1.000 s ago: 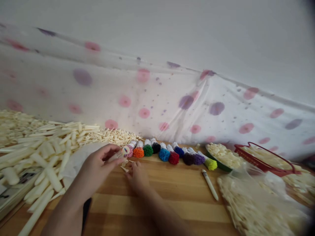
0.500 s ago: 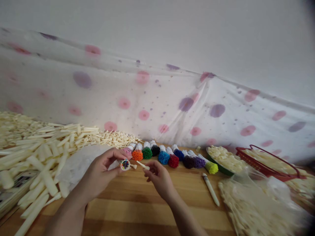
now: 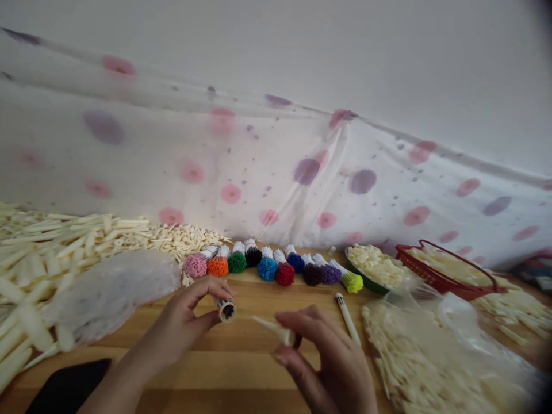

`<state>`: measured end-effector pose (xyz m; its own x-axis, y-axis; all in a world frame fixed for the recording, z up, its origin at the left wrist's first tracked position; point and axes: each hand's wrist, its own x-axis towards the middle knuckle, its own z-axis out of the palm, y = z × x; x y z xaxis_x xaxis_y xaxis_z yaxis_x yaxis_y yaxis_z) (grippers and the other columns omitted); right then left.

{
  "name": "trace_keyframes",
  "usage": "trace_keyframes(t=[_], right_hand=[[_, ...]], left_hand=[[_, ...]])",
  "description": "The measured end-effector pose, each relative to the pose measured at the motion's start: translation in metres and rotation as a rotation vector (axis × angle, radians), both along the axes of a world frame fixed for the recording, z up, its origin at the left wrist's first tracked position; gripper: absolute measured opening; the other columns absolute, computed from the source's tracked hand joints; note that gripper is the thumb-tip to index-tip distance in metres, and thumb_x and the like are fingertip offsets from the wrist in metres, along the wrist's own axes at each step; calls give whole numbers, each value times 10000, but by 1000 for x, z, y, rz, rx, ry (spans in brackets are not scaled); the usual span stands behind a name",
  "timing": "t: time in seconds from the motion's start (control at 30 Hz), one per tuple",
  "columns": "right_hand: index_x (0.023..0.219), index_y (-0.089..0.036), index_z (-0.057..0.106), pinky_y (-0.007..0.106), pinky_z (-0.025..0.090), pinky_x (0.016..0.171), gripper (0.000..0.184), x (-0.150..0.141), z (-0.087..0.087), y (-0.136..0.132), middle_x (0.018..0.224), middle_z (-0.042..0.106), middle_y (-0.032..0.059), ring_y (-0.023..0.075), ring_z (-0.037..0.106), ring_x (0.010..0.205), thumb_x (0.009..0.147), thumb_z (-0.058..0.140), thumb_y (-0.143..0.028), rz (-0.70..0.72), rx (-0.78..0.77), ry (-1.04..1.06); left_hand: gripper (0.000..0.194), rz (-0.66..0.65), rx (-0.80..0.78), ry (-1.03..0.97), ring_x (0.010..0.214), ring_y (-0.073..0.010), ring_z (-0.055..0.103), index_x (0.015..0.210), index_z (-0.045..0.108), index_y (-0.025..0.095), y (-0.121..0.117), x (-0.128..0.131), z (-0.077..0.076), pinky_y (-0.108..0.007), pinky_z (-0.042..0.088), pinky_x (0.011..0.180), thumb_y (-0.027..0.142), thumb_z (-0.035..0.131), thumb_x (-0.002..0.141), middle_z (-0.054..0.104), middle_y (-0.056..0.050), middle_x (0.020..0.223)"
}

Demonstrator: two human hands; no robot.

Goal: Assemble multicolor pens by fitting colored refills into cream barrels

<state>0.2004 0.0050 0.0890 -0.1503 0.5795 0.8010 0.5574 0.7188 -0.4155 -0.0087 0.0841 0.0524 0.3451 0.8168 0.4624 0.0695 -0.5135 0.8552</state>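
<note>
My left hand [image 3: 185, 316] is closed on a short white pen barrel part [image 3: 226, 311], pinched between thumb and fingers. Its round end faces me and shows several coloured tips inside. To the right, my right hand [image 3: 332, 351] pinches a cream tapered pen piece [image 3: 268, 326], blurred, its thin end pointing left towards the barrel part. The two pieces are apart, above the wooden table [image 3: 241, 368]. Behind the hands lies a row of bundled white sticks with coloured ends, among them pink [image 3: 196, 265], red [image 3: 284, 273] and yellow-green [image 3: 352, 282]. An assembled multi-colour pen [image 3: 347, 319] lies beyond my right hand.
Cream plastic parts [image 3: 64, 241] are heaped at left, beside a clear plastic bag [image 3: 116, 293]. A black flat object [image 3: 71, 385] lies lower left. At right are a green bowl [image 3: 375, 286], a red basket [image 3: 431, 279] and a bag of parts [image 3: 431, 356]. A dotted sheet [image 3: 259, 155] hangs behind.
My right hand has moved right and nearer to me with the tapered piece, away from the barrel part. The left hand has shifted slightly lower; the view has turned a little right.
</note>
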Motion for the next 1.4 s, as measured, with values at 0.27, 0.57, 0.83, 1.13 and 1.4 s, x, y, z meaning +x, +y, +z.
trace_keyframes(t=[0.27,0.57,0.83,1.13,1.4], right_hand=[[900,-223,528,223,459,514,160,-24,-24,6,618,619,-9,132,578,531,865,561,-376,-28,77,10],[885,-242,556,236,451,485,113,-20,-25,8,609,635,-3,141,596,529,854,585,-347,-57,42,-25],[836,-202,557,231,457,512,161,-23,-32,16,631,628,8,143,598,547,886,531,-353,-70,-58,-121],[700,-185,536,212,376,473,348,-11,-36,29,558,574,6,122,521,487,885,475,-472,-113,-118,-120],[535,-204,369,212,246,415,547,-6,-45,39,480,344,-45,95,344,439,848,325,-650,-92,-494,69]], left_hand=[[169,-28,-46,30,973,-215,595,779,641,244,-4,14,-10,-306,445,846,91,645,709,663,-7,845],[182,-18,-98,53,936,-199,592,756,630,246,-9,16,-2,-290,441,805,76,613,692,646,7,822],[162,3,-91,136,854,-181,608,769,599,235,-13,19,1,-272,449,774,85,622,710,630,24,794],[90,86,-18,352,739,-179,613,760,551,231,-19,19,4,-280,461,667,158,600,741,594,22,775],[76,95,59,583,745,-208,643,821,545,244,-34,28,15,-282,459,640,182,527,782,673,-10,811]])
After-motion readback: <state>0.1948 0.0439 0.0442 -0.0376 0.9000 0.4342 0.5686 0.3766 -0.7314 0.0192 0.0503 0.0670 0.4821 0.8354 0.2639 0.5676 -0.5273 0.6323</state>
